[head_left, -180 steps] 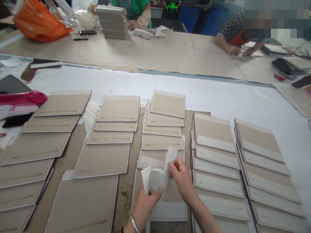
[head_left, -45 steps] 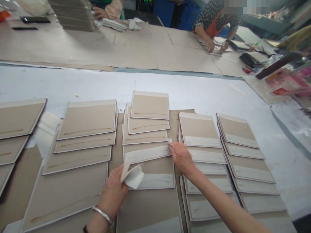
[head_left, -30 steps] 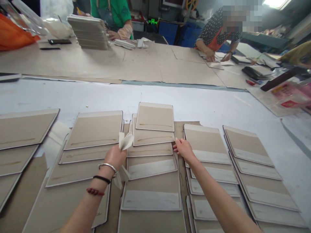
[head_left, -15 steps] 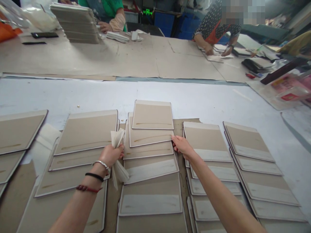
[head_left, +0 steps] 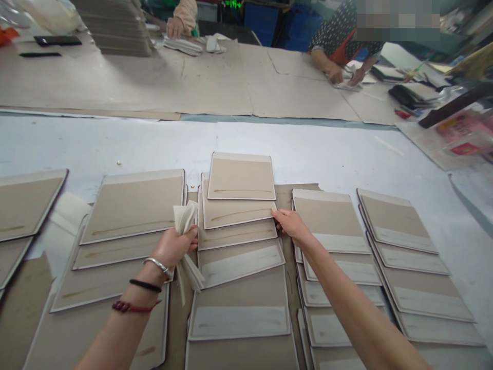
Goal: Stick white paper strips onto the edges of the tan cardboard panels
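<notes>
My left hand (head_left: 177, 246) is closed around a bundle of thin white strips (head_left: 185, 218), whose ends stick out above and below the fist. Its fingertips come close to the left edges of the middle row of panels. With thumb and fingers, my right hand (head_left: 289, 224) pinches the right edge of a beige panel (head_left: 241, 210), second from the top of that row. A brown glue-like streak runs along this panel's lower part. Above it lies the top panel (head_left: 242, 177), also streaked. Lower down, an overlapping panel (head_left: 242, 264) bears a white strip across it.
More overlapping panels lie in rows to the left (head_left: 134, 200) and right (head_left: 323, 216). Across the white table (head_left: 327, 149) stands a second work table (head_left: 215, 85) with a tall stack of boards (head_left: 115, 25). Two people work there, their hands on pale pieces.
My view has tipped down slightly. Both hands keep their grips in nearly the same places. Across the table, one co-worker's hand has moved onto the pale pile.
</notes>
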### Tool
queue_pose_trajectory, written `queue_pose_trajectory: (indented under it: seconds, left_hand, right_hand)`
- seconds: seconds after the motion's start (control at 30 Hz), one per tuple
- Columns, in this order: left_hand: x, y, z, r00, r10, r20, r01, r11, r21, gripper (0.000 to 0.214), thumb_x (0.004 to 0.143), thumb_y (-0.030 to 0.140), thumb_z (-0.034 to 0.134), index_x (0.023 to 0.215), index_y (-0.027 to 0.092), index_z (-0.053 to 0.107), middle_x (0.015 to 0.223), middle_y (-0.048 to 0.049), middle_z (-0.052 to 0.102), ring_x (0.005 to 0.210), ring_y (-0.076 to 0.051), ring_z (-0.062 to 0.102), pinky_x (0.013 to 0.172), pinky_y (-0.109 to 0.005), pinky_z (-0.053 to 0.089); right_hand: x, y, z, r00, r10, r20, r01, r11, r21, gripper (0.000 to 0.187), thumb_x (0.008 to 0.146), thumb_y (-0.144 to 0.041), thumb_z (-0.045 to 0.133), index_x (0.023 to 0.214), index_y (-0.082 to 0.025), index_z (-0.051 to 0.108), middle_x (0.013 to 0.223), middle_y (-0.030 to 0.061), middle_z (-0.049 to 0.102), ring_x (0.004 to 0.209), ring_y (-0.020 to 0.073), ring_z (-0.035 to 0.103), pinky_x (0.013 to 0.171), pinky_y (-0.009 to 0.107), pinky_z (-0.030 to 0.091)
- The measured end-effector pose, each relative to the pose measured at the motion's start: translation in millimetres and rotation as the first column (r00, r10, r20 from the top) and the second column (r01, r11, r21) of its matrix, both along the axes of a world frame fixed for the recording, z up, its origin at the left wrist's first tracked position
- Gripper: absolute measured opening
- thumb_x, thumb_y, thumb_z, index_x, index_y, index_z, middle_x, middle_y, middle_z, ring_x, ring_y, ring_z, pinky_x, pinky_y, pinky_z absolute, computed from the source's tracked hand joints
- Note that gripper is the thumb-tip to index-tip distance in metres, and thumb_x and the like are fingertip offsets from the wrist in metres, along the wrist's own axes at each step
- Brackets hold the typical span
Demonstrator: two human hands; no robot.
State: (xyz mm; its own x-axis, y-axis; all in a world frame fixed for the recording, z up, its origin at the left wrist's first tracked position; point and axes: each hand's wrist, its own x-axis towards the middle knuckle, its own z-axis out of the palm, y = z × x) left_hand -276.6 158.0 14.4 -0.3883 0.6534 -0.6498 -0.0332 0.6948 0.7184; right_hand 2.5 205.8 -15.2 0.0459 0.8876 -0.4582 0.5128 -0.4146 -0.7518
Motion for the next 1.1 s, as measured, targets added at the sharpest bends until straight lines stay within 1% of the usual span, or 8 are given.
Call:
queue_pose_trajectory:
  seconds: [0.27,0.37,0.5,0.57,0.67,0.9,1.0,1.1]
  left_hand:
    - [4,-1,5.3,0.999,0.032,0.038,-0.032,0.999,0.009,0.023,0.05,0.018,0.068,0.069,0.008,0.062,0.053,-0.0005,0.059,0.05,-0.012,0.055,0.045,-0.022,0.05]
    - [4,-1,5.4,0.998,0.036,0.043,-0.036,0.999,0.011,0.023,0.05,0.018,0.067,0.07,0.008,0.062,0.053,-0.0008,0.059,0.049,-0.012,0.055,0.045,-0.022,0.05]
    - [2,-1,3.3,0.998,0.04,0.04,-0.04,0.999,0.012,0.026,0.049,0.02,0.069,0.071,0.008,0.062,0.053,-0.0007,0.059,0.05,-0.012,0.055,0.045,-0.022,0.05]
    - [1,-1,3.4,0.998,0.04,0.041,-0.041,0.999,0.009,0.027,0.049,0.021,0.07,0.071,0.008,0.062,0.054,-0.0006,0.059,0.051,-0.012,0.055,0.045,-0.022,0.05]
    - [0,-1,7.0,0.998,0.031,0.054,-0.031,1.0,-0.005,0.026,0.05,0.022,0.071,0.071,0.008,0.062,0.053,-0.0004,0.058,0.051,-0.011,0.053,0.045,-0.02,0.049]
    - [-7,-17,22.0,0.987,-0.032,0.158,0.039,0.998,-0.042,0.026,0.055,0.022,0.071,0.074,0.008,0.062,0.053,-0.0009,0.057,0.05,-0.011,0.052,0.044,-0.02,0.047]
    - [-11,-36,25.4,0.976,-0.048,0.211,0.064,0.996,-0.07,0.028,0.056,0.023,0.072,0.078,0.009,0.062,0.057,-0.0019,0.058,0.055,-0.012,0.054,0.048,-0.022,0.05]
    - [-13,-64,27.2,0.97,-0.033,0.241,0.061,0.992,-0.107,0.036,0.051,0.025,0.076,0.081,0.009,0.064,0.062,-0.0036,0.06,0.06,-0.014,0.056,0.053,-0.025,0.052]
  right_hand:
    - [2,-1,-0.2,0.97,0.078,0.23,-0.122,0.975,0.184,0.047,0.077,-0.057,0.039,0.049,-0.02,0.032,0.048,-0.0046,0.029,0.05,0.0097,0.033,0.047,0.024,0.019]
    - [-1,0,1.2,0.975,0.029,0.22,-0.077,0.974,0.212,0.045,0.075,-0.055,0.042,0.048,-0.02,0.033,0.048,-0.0047,0.03,0.05,0.0095,0.032,0.047,0.024,0.02]
    - [-7,-1,3.7,0.992,-0.121,-0.035,0.123,0.99,0.066,0.037,0.068,-0.054,0.049,0.055,-0.02,0.042,0.049,-0.0055,0.037,0.047,0.0093,0.035,0.044,0.022,0.025]
    - [-10,-4,7.0,0.969,-0.185,-0.166,0.185,0.983,-0.021,0.036,0.064,-0.054,0.053,0.058,-0.02,0.043,0.049,-0.0064,0.038,0.046,0.0086,0.035,0.041,0.021,0.025]
    - [-12,-11,14.0,0.923,-0.249,-0.294,0.234,0.969,-0.084,0.039,0.058,-0.055,0.061,0.061,-0.02,0.044,0.05,-0.0075,0.039,0.045,0.0072,0.034,0.04,0.019,0.024]
    - [-7,-41,26.8,0.812,-0.354,-0.464,0.265,0.932,-0.248,0.045,0.052,-0.055,0.071,0.068,-0.019,0.047,0.053,-0.0074,0.045,0.046,0.0062,0.038,0.04,0.017,0.027]
    - [-1,-62,29.5,0.792,-0.376,-0.481,0.239,0.916,-0.323,0.045,0.052,-0.054,0.072,0.069,-0.019,0.048,0.054,-0.0073,0.046,0.046,0.0057,0.04,0.041,0.017,0.028]
    - [4,-86,30.9,0.813,-0.37,-0.45,0.21,0.907,-0.366,0.044,0.055,-0.054,0.07,0.07,-0.019,0.049,0.055,-0.0071,0.046,0.047,0.0049,0.04,0.042,0.015,0.028]
